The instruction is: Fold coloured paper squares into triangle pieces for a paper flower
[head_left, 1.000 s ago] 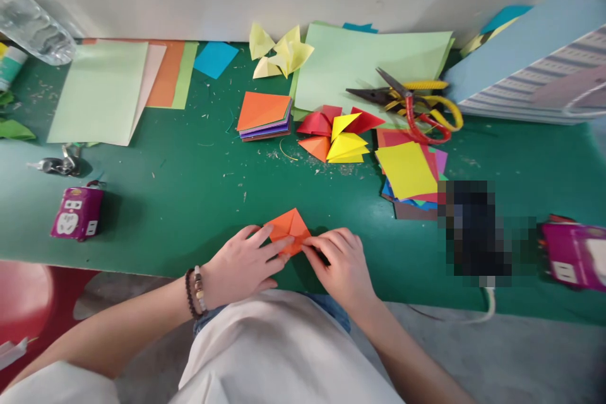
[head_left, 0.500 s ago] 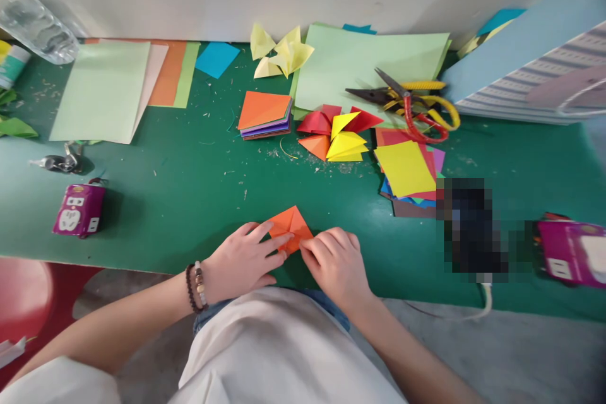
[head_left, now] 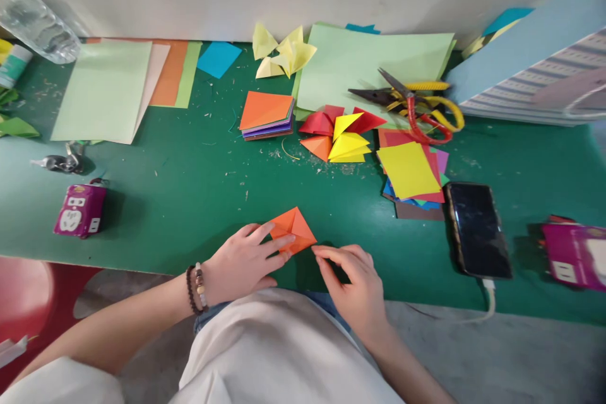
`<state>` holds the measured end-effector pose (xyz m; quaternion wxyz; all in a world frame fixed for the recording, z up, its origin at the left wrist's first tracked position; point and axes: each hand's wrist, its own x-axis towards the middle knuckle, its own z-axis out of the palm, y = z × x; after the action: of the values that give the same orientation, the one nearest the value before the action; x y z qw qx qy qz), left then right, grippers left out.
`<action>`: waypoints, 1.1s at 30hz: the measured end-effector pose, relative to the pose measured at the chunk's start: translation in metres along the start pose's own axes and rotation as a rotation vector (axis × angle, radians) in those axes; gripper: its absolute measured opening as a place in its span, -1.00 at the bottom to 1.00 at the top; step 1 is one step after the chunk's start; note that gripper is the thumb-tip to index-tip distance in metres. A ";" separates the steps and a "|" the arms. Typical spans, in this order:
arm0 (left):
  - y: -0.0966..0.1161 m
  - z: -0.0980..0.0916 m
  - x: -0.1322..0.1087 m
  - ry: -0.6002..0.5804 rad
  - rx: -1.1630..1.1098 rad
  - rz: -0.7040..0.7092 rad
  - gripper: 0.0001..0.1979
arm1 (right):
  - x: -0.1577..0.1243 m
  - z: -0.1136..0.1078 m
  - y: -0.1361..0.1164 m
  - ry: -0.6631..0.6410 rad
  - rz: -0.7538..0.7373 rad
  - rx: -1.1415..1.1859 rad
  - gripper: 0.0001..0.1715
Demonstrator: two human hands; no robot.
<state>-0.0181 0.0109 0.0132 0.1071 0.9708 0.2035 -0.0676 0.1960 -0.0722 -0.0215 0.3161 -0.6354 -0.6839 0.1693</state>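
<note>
A small folded orange paper [head_left: 299, 226] with crease lines lies on the green table close to my body. My left hand [head_left: 253, 255] rests on its left and lower side, fingers spread and laid flat over it. At the paper's right corner is my right hand [head_left: 355, 281], thumb and forefinger tips drawn close together in a pinch. Whether the corner is between those tips is hard to see. Beyond my hands stands a stack of small coloured papers [head_left: 266, 110], orange on top. Folded red, orange and yellow pieces [head_left: 349, 146] sit to its right.
Scissors [head_left: 421, 113] and pliers [head_left: 376, 96] lie on pale green sheets [head_left: 331, 63]. A yellow-topped paper pile [head_left: 409, 170] is beside a phone [head_left: 479, 227] with a cable. Purple boxes [head_left: 80, 209] stand at both sides. A clear bottle [head_left: 42, 19] is at the far left.
My right hand has moved a little right, out to the paper's right corner, and its forefinger is more extended. My left hand stays on the paper.
</note>
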 end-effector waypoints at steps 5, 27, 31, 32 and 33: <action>-0.001 0.000 0.001 0.007 -0.007 -0.008 -0.48 | -0.004 0.009 -0.010 -0.024 0.029 0.030 -0.83; 0.001 0.000 0.001 0.004 -0.030 -0.021 -0.48 | -0.001 0.013 -0.008 0.076 0.125 -0.032 -0.83; 0.000 0.001 0.001 0.017 -0.038 -0.019 -0.48 | 0.002 0.013 -0.003 0.118 0.159 -0.052 -0.87; 0.000 0.001 0.001 0.021 -0.039 -0.021 -0.48 | 0.002 0.012 -0.001 0.119 0.166 -0.055 -0.87; 0.000 0.001 0.001 0.023 -0.040 -0.022 -0.47 | 0.003 0.012 0.001 0.120 0.174 -0.059 -0.87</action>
<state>-0.0177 0.0110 0.0119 0.1235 0.9669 0.2168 -0.0536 0.1890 -0.0672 -0.0299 0.3218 -0.7103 -0.6108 0.1375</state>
